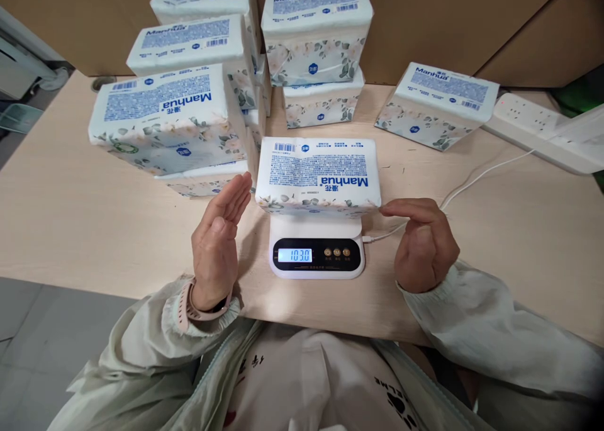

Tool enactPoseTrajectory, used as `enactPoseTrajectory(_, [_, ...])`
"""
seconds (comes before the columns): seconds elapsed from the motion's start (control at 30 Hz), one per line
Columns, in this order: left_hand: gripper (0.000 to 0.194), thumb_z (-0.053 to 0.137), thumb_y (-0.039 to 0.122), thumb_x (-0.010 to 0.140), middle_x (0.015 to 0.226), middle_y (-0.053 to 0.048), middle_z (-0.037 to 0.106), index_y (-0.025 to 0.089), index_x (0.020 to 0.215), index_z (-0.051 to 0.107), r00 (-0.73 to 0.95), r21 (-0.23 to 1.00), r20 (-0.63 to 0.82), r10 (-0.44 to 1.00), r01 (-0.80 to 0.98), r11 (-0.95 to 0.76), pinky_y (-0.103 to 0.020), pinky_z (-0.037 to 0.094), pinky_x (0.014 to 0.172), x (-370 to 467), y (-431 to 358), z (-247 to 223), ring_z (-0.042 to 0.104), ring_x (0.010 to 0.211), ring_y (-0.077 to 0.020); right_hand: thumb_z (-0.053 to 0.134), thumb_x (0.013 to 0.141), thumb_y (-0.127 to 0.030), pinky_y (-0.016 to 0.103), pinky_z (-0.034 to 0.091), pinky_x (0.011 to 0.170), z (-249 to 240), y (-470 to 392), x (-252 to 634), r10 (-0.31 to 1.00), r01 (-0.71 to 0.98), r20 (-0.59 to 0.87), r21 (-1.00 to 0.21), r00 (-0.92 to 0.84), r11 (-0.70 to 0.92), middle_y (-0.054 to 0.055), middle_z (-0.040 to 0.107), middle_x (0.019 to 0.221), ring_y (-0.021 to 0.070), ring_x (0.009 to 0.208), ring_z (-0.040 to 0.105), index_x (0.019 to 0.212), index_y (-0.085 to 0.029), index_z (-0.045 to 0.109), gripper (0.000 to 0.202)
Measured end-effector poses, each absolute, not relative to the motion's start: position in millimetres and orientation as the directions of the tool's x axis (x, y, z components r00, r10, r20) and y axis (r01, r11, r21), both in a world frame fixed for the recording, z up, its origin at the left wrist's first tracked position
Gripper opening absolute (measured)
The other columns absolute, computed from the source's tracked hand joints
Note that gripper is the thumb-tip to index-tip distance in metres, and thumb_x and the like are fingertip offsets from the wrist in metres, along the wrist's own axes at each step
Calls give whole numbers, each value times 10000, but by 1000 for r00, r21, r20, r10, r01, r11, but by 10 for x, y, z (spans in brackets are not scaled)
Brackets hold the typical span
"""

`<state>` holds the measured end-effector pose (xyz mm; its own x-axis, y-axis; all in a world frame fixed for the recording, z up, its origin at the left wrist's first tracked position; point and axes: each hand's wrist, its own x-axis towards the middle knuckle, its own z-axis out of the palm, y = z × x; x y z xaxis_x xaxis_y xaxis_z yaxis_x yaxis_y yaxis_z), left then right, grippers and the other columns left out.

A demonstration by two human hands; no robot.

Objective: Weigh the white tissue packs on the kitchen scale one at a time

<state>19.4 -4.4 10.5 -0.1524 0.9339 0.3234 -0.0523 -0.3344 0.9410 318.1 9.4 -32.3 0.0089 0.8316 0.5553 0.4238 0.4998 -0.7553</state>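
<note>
A Manhua tissue pack (318, 173) lies on a white digital scale (317, 255), whose lit display reads 1030 or 103.0. Just left of the pack, my left hand (219, 242) is held upright with its fingers stretched and nothing in it. On the other side, my right hand (422, 245) has its index finger extended to the pack's lower right corner, the other fingers curled. That fingertip is at the corner or touching it. Nothing shows in the right hand.
Stacked tissue packs (165, 119) stand at the back left, with two more (316, 47) behind the scale. A single pack (436, 107) sits at the right beside a white power strip (542, 129). A white cable (476, 178) runs to the scale. Cardboard (425, 22) stands behind.
</note>
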Motion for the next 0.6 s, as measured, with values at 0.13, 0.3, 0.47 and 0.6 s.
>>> enactPoseTrajectory(0.13, [449,579,523,1082,1569,-29,647,303,1444,727,-121,943,318,940,-60,-326,-424,460,1321,186,20,106,555,1539,-283,480,1070,-464,560,593,1107,-293,145,3125,824,353,567,-768,-12,534,70,757,1357,318,1288,712,1402,-367,681,400])
enactPoseTrajectory(0.3, [502,643,546,1051,1653,-45,558,279,1471,702,98,990,139,985,-29,-137,-543,314,1397,322,96,377,398,1637,-353,492,1088,-485,521,497,1282,-215,187,3001,872,245,459,-837,-172,489,61,549,1689,280,1540,559,1670,-333,407,608])
enactPoseTrajectory(0.47, [439,770,524,970,1534,-39,667,280,1336,774,330,981,188,925,-105,-162,-564,436,1327,756,428,637,498,1571,-374,522,1064,-601,532,463,1299,-301,425,3192,898,227,408,-902,165,368,46,646,1568,280,1515,582,1551,-373,544,537])
enactPoseTrajectory(0.6, [243,742,454,990,1291,-32,781,254,1114,804,345,969,245,906,-83,-231,-580,599,1160,1214,1045,361,694,1366,-344,513,1031,-688,601,423,1282,-476,736,3564,841,234,402,-913,363,335,82,704,1437,307,1442,614,1433,-319,628,558])
